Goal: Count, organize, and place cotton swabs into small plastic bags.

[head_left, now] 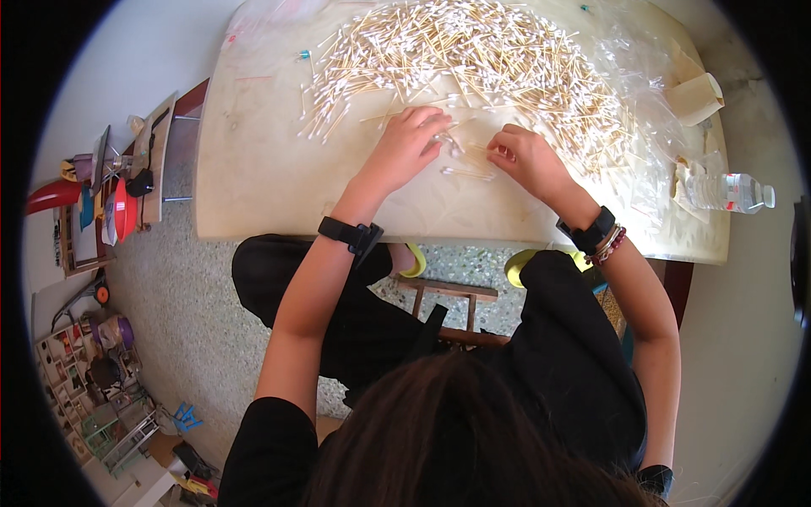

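Observation:
Loose cotton swabs [473,46] with pale sticks and white tips lie in a wide heap on the cream-coloured table [262,169]. My left hand [405,145] is at the near edge of the heap, fingers curled around a few swabs whose white tips show by the thumb. Facing it, my right hand [530,162] has its fingers pinched together on swabs, their sticks pointing left. Just below and between both hands, a few more swabs [467,174] lie flat on the tabletop. The fingers partly hide what each hand holds.
Crumpled clear plastic [646,110] covers the table's right side. A clear bottle [742,193] lies by the right edge, near a cardboard piece [695,99]. A wooden stool [448,291] is under the table. Shelves with tools [93,372] stand at left.

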`<state>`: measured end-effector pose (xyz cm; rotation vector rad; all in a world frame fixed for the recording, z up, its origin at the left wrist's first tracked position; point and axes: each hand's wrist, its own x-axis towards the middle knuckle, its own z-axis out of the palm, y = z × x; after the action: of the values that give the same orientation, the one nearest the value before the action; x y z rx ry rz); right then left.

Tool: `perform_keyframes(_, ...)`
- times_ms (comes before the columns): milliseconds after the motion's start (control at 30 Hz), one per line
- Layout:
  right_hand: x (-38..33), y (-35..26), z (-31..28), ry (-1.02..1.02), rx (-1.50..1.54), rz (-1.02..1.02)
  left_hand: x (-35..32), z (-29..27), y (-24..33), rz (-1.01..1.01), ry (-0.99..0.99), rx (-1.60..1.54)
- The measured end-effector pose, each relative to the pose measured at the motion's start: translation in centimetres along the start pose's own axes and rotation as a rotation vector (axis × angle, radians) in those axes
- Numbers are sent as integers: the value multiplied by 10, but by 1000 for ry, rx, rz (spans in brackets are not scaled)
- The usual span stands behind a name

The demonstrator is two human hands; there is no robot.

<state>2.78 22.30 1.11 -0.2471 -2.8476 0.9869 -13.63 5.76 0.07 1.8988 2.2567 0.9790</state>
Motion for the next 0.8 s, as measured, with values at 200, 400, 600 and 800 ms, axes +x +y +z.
perform_keyframes(200, -7, -7, 5, 92, -121, -107, -6, -10, -8, -129, -105, -43)
perform_keyframes(400, -7, -9, 13, 68, 18, -86, -6, -2, -12, -275, 16, -102)
perform_keyframes(600, -2, -19, 8, 32, 68, -37, 14, 21, 11, -116, -89, -192)
perform_keyframes(800, -12, -13, -1, 210, -192, -111, 2, 10, 28, -193, -78, -138)
